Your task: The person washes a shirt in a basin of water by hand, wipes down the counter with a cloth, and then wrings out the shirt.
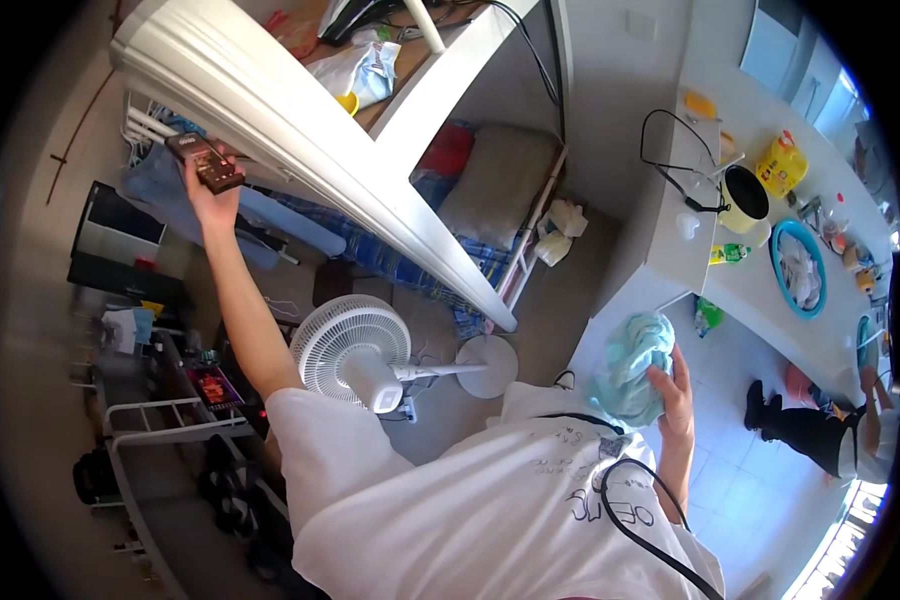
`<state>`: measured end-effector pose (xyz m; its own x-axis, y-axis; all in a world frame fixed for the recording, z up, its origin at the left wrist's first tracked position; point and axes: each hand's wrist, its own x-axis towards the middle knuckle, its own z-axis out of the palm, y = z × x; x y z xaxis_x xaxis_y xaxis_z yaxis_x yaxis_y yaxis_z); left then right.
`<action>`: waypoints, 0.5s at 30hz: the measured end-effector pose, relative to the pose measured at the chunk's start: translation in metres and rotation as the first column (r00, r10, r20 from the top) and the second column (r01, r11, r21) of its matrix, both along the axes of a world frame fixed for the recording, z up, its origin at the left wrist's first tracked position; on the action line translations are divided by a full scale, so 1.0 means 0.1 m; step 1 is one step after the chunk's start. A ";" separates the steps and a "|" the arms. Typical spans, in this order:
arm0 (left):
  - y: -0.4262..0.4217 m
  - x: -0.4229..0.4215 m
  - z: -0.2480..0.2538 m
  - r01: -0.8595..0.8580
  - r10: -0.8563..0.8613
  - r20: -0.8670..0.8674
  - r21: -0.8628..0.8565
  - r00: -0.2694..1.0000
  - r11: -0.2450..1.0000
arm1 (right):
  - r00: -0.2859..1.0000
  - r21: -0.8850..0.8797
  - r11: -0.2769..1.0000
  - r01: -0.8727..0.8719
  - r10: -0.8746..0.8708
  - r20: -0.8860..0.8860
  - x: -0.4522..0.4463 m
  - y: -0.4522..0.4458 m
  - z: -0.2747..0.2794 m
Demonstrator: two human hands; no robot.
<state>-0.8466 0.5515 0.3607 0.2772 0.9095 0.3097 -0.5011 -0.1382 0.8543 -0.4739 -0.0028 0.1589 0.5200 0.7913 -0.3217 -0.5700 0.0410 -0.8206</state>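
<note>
My left hand (213, 197) is raised at the upper left, its fingers closed round a dark handheld device (210, 165) with small lit marks on its face. The device is beside the white bed frame (300, 130). Lower down on the right, my right hand (673, 392) grips a bunched light-blue cloth (634, 370) in front of the white shirt. The thumb presses on the cloth, and some of the fingers are hidden behind it.
A white fan (350, 350) stands on the floor between the arms. To the right, a counter (750, 285) carries a pot (745, 200), a yellow bottle (782, 165) and a blue basin (799, 270). Another person (820, 435) stands at the far right. Black cable crosses the shirt.
</note>
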 end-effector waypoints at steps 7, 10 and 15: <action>1.03 -0.14 -0.19 0.160 0.821 -0.542 0.807 -0.180 0.568 | 0.999 -0.005 0.999 0.035 -0.035 0.021 0.05 -0.06 -0.02; 1.34 -0.20 -0.32 0.243 0.741 -0.652 0.701 -0.161 0.670 | 0.997 0.018 0.998 0.067 -0.067 0.027 0.09 -0.11 -0.01; 1.67 -0.24 -0.54 0.240 0.769 -0.621 0.731 -0.156 0.639 | 0.990 -0.018 0.990 0.142 -0.142 0.003 0.08 -0.20 -0.03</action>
<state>-0.8701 0.7189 0.3064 0.4721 0.7832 0.4046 0.8634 -0.5034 -0.0330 -0.4658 -0.0223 0.1558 0.6274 0.7034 -0.3340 -0.5577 0.1066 -0.8231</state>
